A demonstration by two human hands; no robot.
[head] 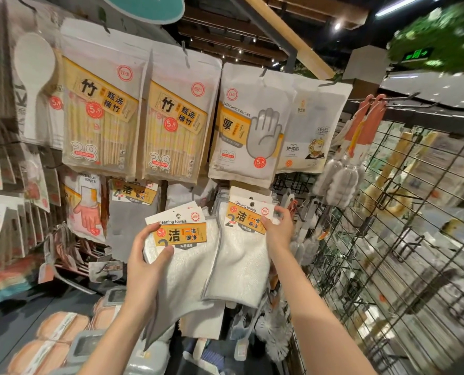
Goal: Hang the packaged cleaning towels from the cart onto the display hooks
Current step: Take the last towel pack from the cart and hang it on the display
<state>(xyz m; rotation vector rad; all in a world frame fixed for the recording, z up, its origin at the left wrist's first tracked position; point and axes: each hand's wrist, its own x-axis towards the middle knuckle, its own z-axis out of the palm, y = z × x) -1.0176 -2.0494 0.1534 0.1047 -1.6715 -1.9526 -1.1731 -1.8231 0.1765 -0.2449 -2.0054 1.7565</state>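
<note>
My left hand (pixel 147 255) pinches a stack of cleaning towels (pixel 187 255) by its stiff card header, thumb curled over the fluffy white cloth. Just beside it my right hand (pixel 278 228) grips the header of a second towel pack (pixel 241 255), soft, white, grey-edged, raised before the display. Behind hang glossy chopstick pouches (pixel 100 117) and a disposable gloves bag (pixel 248 125); a black wire grid (pixel 387 239) stands right.

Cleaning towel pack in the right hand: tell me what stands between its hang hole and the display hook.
The hook itself can't be made out. The right hand pinches the right towel pack by its card, its hang hole clear of fingers. The disposable gloves pack hangs just above, and the left hand's towel pack sits beside, not in front.
</note>
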